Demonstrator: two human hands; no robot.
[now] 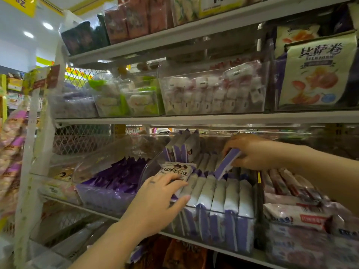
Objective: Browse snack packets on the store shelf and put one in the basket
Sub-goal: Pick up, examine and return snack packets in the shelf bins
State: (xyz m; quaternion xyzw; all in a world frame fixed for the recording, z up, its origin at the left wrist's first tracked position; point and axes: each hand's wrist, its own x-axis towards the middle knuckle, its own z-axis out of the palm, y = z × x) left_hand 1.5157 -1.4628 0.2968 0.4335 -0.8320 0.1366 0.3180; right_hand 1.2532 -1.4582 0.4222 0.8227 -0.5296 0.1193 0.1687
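A clear bin [244, 218] on the lower shelf holds a row of white-and-purple snack packets [219, 193] standing on edge. My left hand [155, 200] reaches in from below and holds one white-and-purple packet with a printed label [174, 169] at the bin's left end, thumb under it. My right hand [252, 150] comes in from the right and pinches another purple-and-white packet [226, 164], tilted and lifted partly out of the row. No basket is in view.
To the left stands a bin of dark purple packets [116, 177], to the right a pile of pink-and-white packets [295, 214]. The shelf above [174, 118] carries clear bins of white sweets [211, 90] and green packs [132, 98]. A large bag [314, 72] stands at upper right.
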